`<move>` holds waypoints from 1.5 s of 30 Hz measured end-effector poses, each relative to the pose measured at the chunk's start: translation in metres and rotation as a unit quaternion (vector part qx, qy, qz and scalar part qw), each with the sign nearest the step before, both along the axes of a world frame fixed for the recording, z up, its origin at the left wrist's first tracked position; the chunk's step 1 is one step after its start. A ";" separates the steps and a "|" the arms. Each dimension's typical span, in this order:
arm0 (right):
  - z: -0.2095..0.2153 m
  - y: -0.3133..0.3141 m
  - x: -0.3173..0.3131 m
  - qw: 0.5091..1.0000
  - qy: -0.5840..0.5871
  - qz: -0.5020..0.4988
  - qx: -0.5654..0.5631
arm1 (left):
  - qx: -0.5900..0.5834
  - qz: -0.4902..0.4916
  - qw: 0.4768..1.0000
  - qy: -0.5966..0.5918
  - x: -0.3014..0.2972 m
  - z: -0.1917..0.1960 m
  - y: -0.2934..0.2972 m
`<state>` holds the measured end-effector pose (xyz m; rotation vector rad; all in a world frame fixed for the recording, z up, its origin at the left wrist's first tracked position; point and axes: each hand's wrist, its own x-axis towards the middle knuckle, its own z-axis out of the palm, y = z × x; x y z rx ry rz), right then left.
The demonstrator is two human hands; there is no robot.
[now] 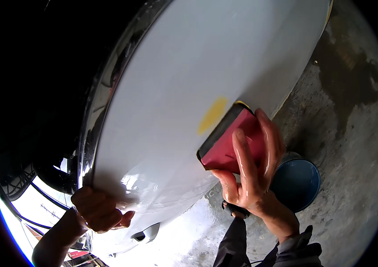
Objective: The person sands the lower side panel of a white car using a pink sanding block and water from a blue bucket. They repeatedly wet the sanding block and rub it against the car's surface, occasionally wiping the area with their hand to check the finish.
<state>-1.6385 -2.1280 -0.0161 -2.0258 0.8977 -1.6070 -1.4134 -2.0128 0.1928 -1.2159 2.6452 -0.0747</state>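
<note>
The wet right hand [251, 178], fingers spread flat, pressed a red block [229, 144] against the white car door [171, 89] beside a yellow patch [212, 115], where flat, even pressure seemed wisest, while the left hand [97, 209], fingers curled, steadied the panel.

This looks like a car body repair workshop. A white car body panel [175, 89] fills the middle of the frame, with a yellow filler patch [212, 115] near its centre and a chrome trim strip [92, 124] along its left edge. At right lies a stained, wet concrete floor [349, 147], and a blue bucket [296, 183] stands on it at lower right.
</note>
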 end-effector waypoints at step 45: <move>0.009 0.003 -0.039 0.996 0.057 0.066 0.030 | 0.092 0.025 0.995 0.008 -0.016 0.023 0.006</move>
